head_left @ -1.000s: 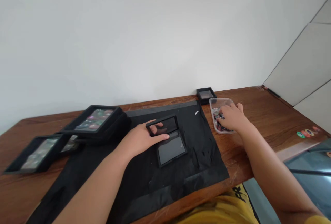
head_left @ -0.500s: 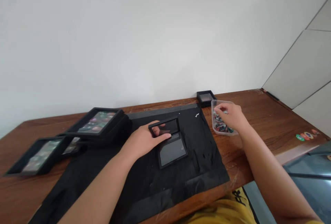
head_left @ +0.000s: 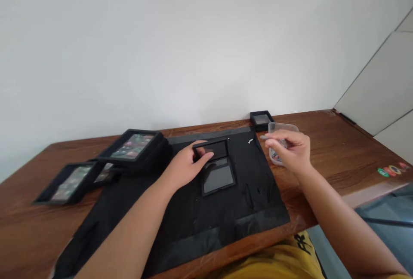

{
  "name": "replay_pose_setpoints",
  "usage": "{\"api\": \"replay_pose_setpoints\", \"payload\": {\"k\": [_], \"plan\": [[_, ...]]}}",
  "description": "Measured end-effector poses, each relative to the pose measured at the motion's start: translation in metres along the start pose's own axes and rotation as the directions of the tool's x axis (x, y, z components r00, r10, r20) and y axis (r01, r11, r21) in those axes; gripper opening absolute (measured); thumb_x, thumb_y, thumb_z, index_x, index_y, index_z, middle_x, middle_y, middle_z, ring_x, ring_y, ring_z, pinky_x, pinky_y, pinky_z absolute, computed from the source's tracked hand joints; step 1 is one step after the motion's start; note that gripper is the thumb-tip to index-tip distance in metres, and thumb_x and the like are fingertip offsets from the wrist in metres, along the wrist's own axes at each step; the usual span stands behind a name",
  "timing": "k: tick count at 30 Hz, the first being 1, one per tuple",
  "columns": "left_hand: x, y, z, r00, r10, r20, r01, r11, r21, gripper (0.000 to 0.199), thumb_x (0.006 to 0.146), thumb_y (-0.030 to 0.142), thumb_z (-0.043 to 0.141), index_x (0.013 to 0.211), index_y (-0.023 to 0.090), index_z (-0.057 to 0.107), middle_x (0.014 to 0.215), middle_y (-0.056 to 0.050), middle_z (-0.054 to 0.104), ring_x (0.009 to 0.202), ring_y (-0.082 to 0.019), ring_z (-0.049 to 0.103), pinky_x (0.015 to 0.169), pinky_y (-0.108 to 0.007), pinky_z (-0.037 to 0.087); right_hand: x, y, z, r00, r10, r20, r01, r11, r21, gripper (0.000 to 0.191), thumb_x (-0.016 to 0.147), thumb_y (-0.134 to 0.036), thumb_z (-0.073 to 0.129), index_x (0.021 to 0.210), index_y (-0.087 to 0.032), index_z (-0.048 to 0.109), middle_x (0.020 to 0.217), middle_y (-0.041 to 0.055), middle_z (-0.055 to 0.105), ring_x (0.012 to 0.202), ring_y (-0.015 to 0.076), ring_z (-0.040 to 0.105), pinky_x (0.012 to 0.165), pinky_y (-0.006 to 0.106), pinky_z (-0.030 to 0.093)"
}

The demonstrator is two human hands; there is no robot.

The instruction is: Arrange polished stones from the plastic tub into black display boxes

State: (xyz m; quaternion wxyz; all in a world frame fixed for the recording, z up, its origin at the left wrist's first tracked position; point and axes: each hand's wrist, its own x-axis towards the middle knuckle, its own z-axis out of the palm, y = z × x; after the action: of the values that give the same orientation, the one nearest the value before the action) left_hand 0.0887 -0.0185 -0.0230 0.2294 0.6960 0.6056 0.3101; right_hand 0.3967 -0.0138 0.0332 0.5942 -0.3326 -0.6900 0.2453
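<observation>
My left hand [head_left: 183,166] grips the raised upper half of a hinged black display frame [head_left: 218,176], thumb across its clear film. The frame's lower half lies flat on a black mat [head_left: 258,203]. To the right, my right hand [head_left: 292,150] pinches a small, thin greyish piece [head_left: 264,137] between thumb and fingertips; its kind is too small to make out. Behind and under that hand stands a clear plastic tub [head_left: 284,127], partly hidden, with small mixed-coloured pieces [head_left: 276,157] inside.
At the left, several black display frames [head_left: 132,146] with colourful contents are stacked and leaning. A smaller black frame [head_left: 261,120] sits against the wall behind the tub. White scraps [head_left: 250,141] lie on the mat. Round stickers [head_left: 389,170] mark the wooden table's right edge.
My right hand has lifted out of the tub with a small greyish piece pinched in its fingers. The left hand still holds the frame's upper half, now tilted further back.
</observation>
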Motion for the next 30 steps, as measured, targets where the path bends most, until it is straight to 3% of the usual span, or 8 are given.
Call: {"api": "replay_pose_setpoints", "payload": {"k": [3, 6, 9, 12, 16, 19, 23, 30], "plan": [[0.001, 0.005, 0.009, 0.999, 0.046, 0.005, -0.046, 0.999, -0.009, 0.040, 0.094, 0.060, 0.051, 0.100, 0.024, 0.066, 0.087, -0.003, 0.071, 0.091, -0.025, 0.070, 0.095, -0.042, 0.057, -0.007, -0.003, 0.017, 0.976, 0.075, 0.204, -0.098, 0.990, 0.104, 0.020, 0.080, -0.038, 0.089, 0.070, -0.024, 0.079, 0.071, 0.0040, 0.078, 0.062, 0.0172, 0.068, 0.061, 0.031, 0.053], [0.002, 0.004, 0.016, 0.995, 0.097, 0.017, -0.096, 0.995, -0.012, 0.035, 0.096, 0.055, 0.050, 0.093, 0.024, 0.065, 0.097, -0.007, 0.073, 0.106, -0.029, 0.069, 0.106, -0.047, 0.053, -0.014, 0.000, 0.033, 0.897, 0.191, 0.399, -0.252, 0.962, 0.106, 0.033, 0.081, -0.050, 0.087, 0.072, -0.020, 0.077, 0.067, 0.0036, 0.072, 0.061, 0.0150, 0.061, 0.059, 0.028, 0.049], [0.001, 0.002, 0.015, 0.994, 0.111, -0.015, -0.111, 0.994, -0.005, 0.042, 0.094, 0.052, 0.055, 0.122, 0.022, 0.062, 0.120, -0.012, 0.072, 0.125, -0.033, 0.063, 0.114, -0.054, 0.047, -0.018, 0.004, 0.043, 0.811, 0.308, 0.497, -0.389, 0.919, 0.066, 0.042, 0.081, -0.058, 0.084, 0.074, -0.018, 0.073, 0.061, -0.0007, 0.062, 0.056, 0.0110, 0.048, 0.054, 0.025, 0.040], [-0.003, 0.004, 0.005, 0.973, 0.175, -0.149, -0.165, 0.983, 0.076, 0.079, 0.085, 0.055, 0.069, 0.149, 0.017, 0.042, 0.139, -0.019, 0.061, 0.133, -0.038, 0.056, 0.117, -0.060, 0.041, -0.018, 0.007, 0.048, 0.778, 0.364, 0.513, -0.485, 0.866, 0.121, 0.049, 0.081, -0.065, 0.082, 0.076, -0.018, 0.068, 0.061, -0.0036, 0.055, 0.055, 0.0090, 0.042, 0.052, 0.024, 0.033], [-0.014, 0.024, -0.007, 0.848, 0.388, -0.362, -0.328, 0.919, 0.217, 0.081, 0.078, 0.056, 0.081, 0.143, 0.022, 0.048, 0.131, -0.014, 0.064, 0.122, -0.035, 0.061, 0.113, -0.054, 0.044, -0.017, 0.011, 0.048, 0.751, 0.404, 0.523, -0.581, 0.781, 0.229, 0.053, 0.081, -0.071, 0.079, 0.078, -0.021, 0.061, 0.058, -0.0083, 0.044, 0.049, 0.0077, 0.034, 0.047, 0.024, 0.026], [-0.022, 0.045, -0.002, 0.783, 0.564, -0.264, -0.500, 0.822, 0.274, 0.053, 0.083, 0.054, 0.080, 0.126, 0.027, 0.066, 0.117, -0.009, 0.071, 0.114, -0.032, 0.065, 0.108, -0.050, 0.048, -0.019, 0.012, 0.047, 0.710, 0.422, 0.564, -0.633, 0.733, 0.248, 0.055, 0.081, -0.072, 0.078, 0.078, -0.021, 0.056, 0.056, -0.0107, 0.037, 0.047, 0.0065, 0.029, 0.046, 0.023, 0.023], [-0.026, 0.058, 0.014, 0.650, 0.724, -0.232, -0.686, 0.690, 0.230, 0.035, 0.094, 0.046, 0.075, 0.123, 0.026, 0.071, 0.104, -0.006, 0.076, 0.099, -0.025, 0.071, 0.095, -0.043, 0.056, -0.024, 0.011, 0.048, 0.655, 0.391, 0.647, -0.669, 0.697, 0.256, 0.052, 0.086, -0.069, 0.076, 0.080, -0.021, 0.055, 0.055, -0.0115, 0.039, 0.046, 0.0061, 0.028, 0.046, 0.022, 0.023], [-0.024, 0.056, 0.019, 0.657, 0.703, -0.273, -0.725, 0.688, 0.027, 0.023, 0.097, 0.045, 0.073, 0.108, 0.026, 0.079, 0.091, -0.004, 0.079, 0.082, -0.019, 0.073, 0.079, -0.037, 0.062, -0.027, 0.012, 0.049, 0.616, 0.361, 0.700, -0.711, 0.636, 0.299, 0.050, 0.084, -0.066, 0.079, 0.080, -0.021, 0.057, 0.054, -0.0120, 0.039, 0.046, 0.0057, 0.027, 0.045, 0.023, 0.024]]}}
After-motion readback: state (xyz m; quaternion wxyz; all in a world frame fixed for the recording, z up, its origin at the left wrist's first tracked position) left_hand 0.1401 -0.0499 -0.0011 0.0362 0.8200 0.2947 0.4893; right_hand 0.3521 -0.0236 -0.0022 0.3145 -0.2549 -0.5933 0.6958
